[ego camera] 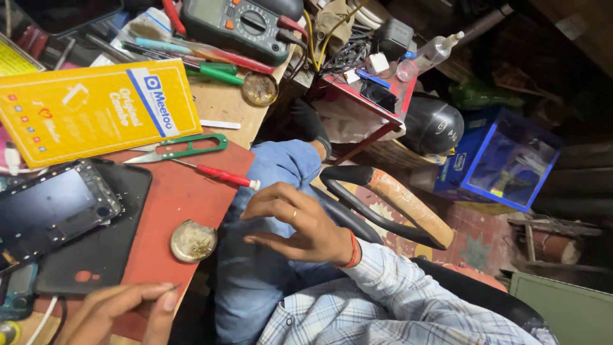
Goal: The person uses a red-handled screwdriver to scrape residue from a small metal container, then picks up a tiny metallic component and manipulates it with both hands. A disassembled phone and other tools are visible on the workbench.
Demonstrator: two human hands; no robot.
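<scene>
Two hands in view, both yours. Your right hand (300,225) hovers palm-down over your denim-covered knee, just right of the red mat (185,198), fingers loosely curled and half open, gripping nothing; there's a ring on one finger and an orange band at the wrist. Your left hand (118,312) sits at the mat's lower edge, thumb and forefinger pinched on something thin and dark, too small to name. On the mat: a round metal tin (193,241) with dull, grimy contents near its lower right corner, and a red-handled screwdriver (220,174) at its top. A dismantled phone (54,207), glossy black, lies left of the mat.
</scene>
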